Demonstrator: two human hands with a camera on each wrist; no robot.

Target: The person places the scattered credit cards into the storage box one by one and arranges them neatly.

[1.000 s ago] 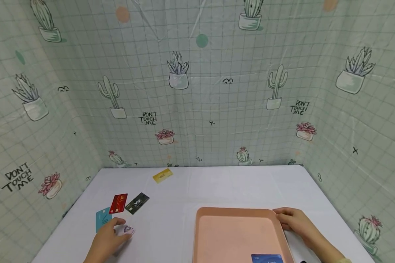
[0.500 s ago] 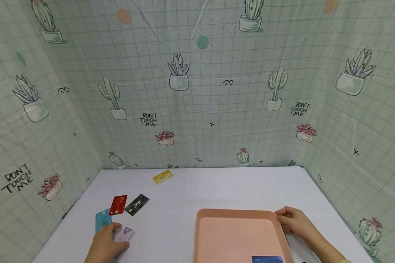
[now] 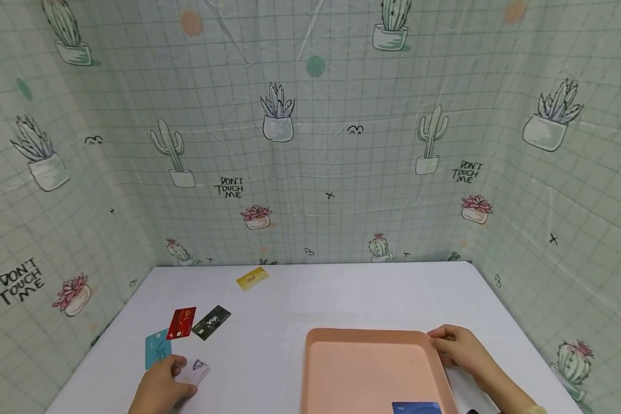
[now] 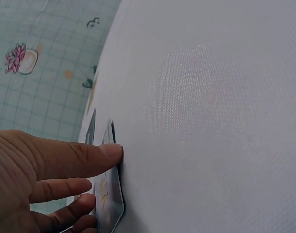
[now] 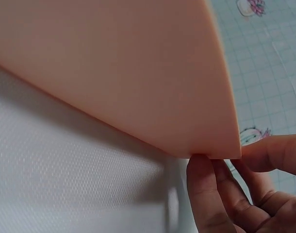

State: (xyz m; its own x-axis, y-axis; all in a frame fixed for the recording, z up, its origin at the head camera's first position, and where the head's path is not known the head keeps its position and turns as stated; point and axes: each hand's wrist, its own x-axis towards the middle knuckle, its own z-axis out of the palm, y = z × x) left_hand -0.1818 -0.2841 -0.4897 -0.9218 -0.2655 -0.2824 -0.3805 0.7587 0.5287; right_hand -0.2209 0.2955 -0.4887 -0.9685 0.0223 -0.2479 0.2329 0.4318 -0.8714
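Observation:
On the left, my left hand holds a pale white-and-purple card by its edges, thumb on the near side and fingers on the far side. In the left wrist view the thumb lies across the edge of this card, low at the white tabletop. My right hand pinches the far right corner of a peach-coloured tray. The right wrist view shows the tray's wall from outside, with thumb and fingers at its corner. A blue card lies inside the tray, partly cut off by the frame.
A teal card lies beside my left hand, partly covered by a red VIP card. Just right of those is a black VIP card. A gold card lies near the back edge. Cactus-print cloth surrounds the table.
The pale card, tilted up at the fingers a second ago, now lies flatter with more of its face showing. My left hand has drawn slightly left and nearer. The right hand stays at the tray's corner.

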